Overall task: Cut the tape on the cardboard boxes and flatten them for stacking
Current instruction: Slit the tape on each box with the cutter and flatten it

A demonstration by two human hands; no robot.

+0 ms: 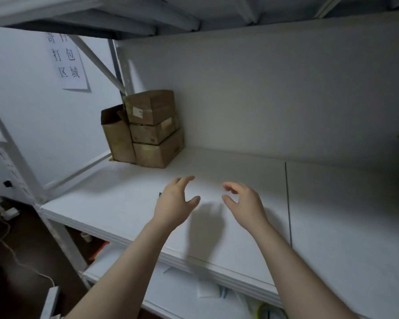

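Several brown cardboard boxes stand in the back left corner of a white shelf [240,180]. Three closed boxes form a stack: a top box [150,107], a middle box [152,132] and a bottom box [158,153]. An open-topped box [118,137] leans against their left side. My left hand [176,200] and my right hand [243,201] hover above the shelf's middle, well in front of the boxes. Both hands face each other with fingers spread and loosely bent, holding nothing. A small dark green object [160,195] peeks out behind my left hand.
A paper sign with characters [67,63] hangs on the left wall. White shelf posts [21,162] and a diagonal brace frame the left side. A lower shelf [177,293] holds papers. Cables and a power strip [9,212] lie on the dark floor at left.
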